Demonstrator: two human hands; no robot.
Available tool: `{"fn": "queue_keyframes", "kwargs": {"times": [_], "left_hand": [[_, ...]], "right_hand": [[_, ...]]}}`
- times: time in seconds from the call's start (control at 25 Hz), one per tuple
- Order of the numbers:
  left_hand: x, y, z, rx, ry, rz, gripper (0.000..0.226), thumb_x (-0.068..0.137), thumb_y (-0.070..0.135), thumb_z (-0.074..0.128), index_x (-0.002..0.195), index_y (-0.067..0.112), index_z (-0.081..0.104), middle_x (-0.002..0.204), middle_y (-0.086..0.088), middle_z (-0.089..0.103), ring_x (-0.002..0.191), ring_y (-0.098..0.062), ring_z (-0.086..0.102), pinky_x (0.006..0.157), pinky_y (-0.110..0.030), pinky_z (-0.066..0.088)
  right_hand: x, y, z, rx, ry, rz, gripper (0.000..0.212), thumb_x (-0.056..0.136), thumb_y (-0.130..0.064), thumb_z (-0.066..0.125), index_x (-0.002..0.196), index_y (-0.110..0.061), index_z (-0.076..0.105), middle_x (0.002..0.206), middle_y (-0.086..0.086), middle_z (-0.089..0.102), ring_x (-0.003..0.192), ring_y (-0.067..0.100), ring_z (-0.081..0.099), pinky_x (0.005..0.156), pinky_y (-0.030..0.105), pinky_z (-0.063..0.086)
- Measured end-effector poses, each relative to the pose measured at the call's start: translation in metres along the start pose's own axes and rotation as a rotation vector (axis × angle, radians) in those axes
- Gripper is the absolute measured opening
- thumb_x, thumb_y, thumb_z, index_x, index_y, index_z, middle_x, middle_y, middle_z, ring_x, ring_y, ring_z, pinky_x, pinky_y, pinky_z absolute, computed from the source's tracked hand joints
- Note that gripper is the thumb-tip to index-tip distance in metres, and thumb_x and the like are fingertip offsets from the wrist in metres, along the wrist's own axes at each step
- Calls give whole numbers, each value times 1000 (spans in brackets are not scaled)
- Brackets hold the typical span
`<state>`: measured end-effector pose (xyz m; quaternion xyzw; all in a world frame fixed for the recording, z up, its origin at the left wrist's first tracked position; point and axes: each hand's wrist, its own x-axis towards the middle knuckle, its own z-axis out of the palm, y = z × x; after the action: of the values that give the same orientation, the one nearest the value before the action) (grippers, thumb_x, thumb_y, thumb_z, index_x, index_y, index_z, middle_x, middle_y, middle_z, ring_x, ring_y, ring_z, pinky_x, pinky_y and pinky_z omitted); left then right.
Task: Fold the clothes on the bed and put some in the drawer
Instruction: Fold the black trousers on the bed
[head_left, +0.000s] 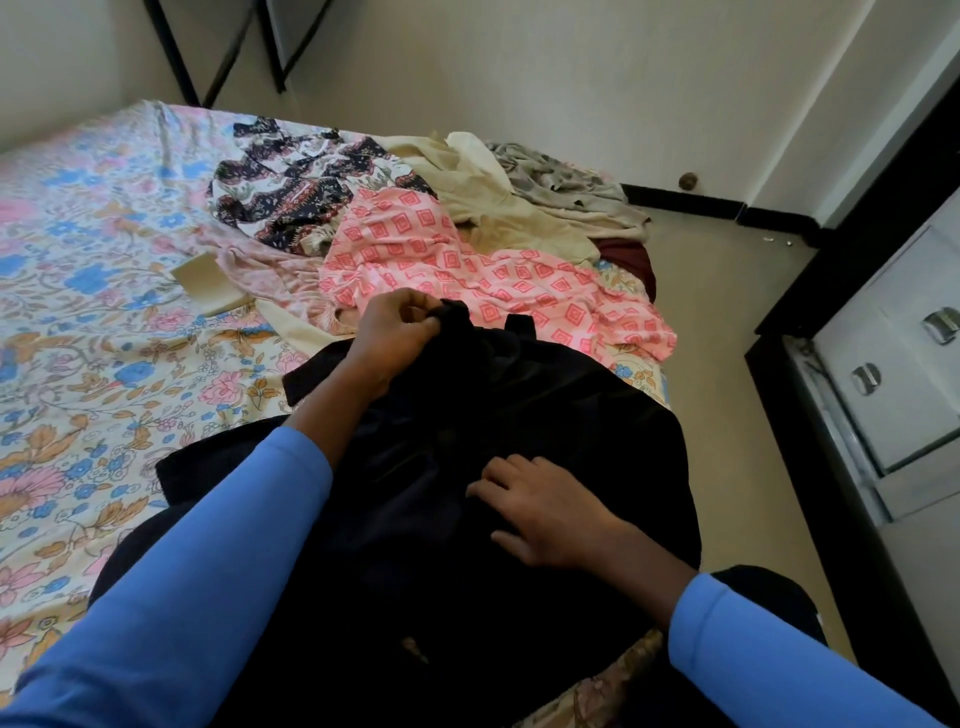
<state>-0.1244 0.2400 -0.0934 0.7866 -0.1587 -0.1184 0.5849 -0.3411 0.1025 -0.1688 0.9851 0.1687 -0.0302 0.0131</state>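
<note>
Head view: dark garment spread on a floral bed, both hands on it

The bed (104, 260) fills the left and middle, covered by a cream sheet printed with blue, pink and orange flowers; pale walls (519, 78) rise behind it, with a black skirting (685, 202) along their foot; a beige floor (717, 322) runs down the right side of the bed. A black garment (415, 519) lies across the near corner of the bed, its lower part hanging toward the person; a white drawer unit (909, 405) with metal handles stands at the right edge, across the floor strip.

Beyond the black garment the unfolded clothes lie in a heap: a pink patterned garment (467, 270) nearest and touching it; a navy and white printed garment (291, 192) behind to the left; a cream garment (483, 182) and a grey garment (561, 182) at the far corner; a maroon cloth (628, 257) at the bed's edge.

Blue sleeves (218, 545) cover both forearms; the left hand (395, 332) pinches a bunched fold at the far end of the black garment; the right hand (540, 512) rests flat on its middle, fingers spread. A tan flat object (208, 283) lies on the sheet left of the heap; black frame legs (208, 52) stand against the far wall; a small brown round object (688, 181) sits by the skirting.
</note>
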Motion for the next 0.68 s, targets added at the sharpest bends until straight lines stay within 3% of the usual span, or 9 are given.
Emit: {"fn": "queue_keyframes", "kwargs": {"times": [0.12,0.24,0.36,0.48,0.56,0.68], "left_hand": [[-2,-9,-5,-122,14,-42,19,96,-2,65,92,16,70,75,2,70,54,-4,64,46,-18,47],[-5,-4,-2,-119,-82,15,20,96,-7,63,100,11,71,79,1,71,56,1,66,53,-16,50],[-10,-1,9,-203,-328,51,14,94,-5,68,100,8,70,81,-4,75,71,-9,71,67,-21,56],[-10,3,10,-532,-394,0,13,90,11,79,94,9,66,79,-8,71,70,-19,68,67,-28,57],[-7,2,5,-565,-423,33,14,89,20,77,96,11,68,86,-12,70,75,-21,67,71,-30,56],[-8,1,0,-560,-500,45,21,94,28,70,109,14,69,101,-16,65,87,-24,63,77,-34,50]], "right_hand": [[6,14,-5,263,128,94,33,93,-28,59,125,-25,67,117,-2,65,106,22,66,87,41,55],[15,31,-33,639,371,214,24,94,-16,67,115,-24,75,109,-6,66,105,10,65,96,31,52],[38,42,-68,636,533,276,20,91,-13,77,108,-21,79,114,-3,56,113,9,57,99,16,44],[58,53,-89,665,621,305,17,87,-14,81,103,-19,79,128,2,49,125,10,51,102,10,40],[68,59,-97,746,671,281,17,86,-14,82,103,-18,79,132,1,56,127,9,54,102,11,42],[81,68,-110,825,661,228,17,89,-15,80,106,-18,80,114,-2,71,111,9,65,97,22,50]]}}
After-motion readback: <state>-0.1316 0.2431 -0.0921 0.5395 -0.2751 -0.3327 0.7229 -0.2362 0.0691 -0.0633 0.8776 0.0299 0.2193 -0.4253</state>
